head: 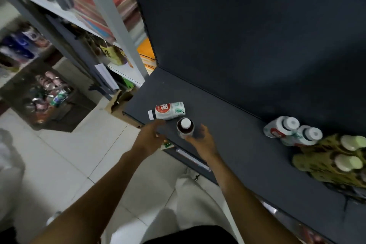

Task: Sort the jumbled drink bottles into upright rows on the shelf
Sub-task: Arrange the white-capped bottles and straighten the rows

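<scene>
Reaching open-fingered for the white bottle [167, 111] lying on the shelf [237, 144], the left hand [149, 138] probably must stand it upright next, while the right hand [203, 140] curves beside the upright dark bottle [185, 127], grip uncertain.

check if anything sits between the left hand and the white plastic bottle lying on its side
Nothing visible does. The left hand reaches almost to the white plastic bottle; the upright dark white-capped bottle stands beside it, outside that path.

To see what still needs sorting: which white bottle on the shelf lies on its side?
The white bottle at the shelf's left end, beside the left hand; the two other white bottles stand upright farther right.
</scene>
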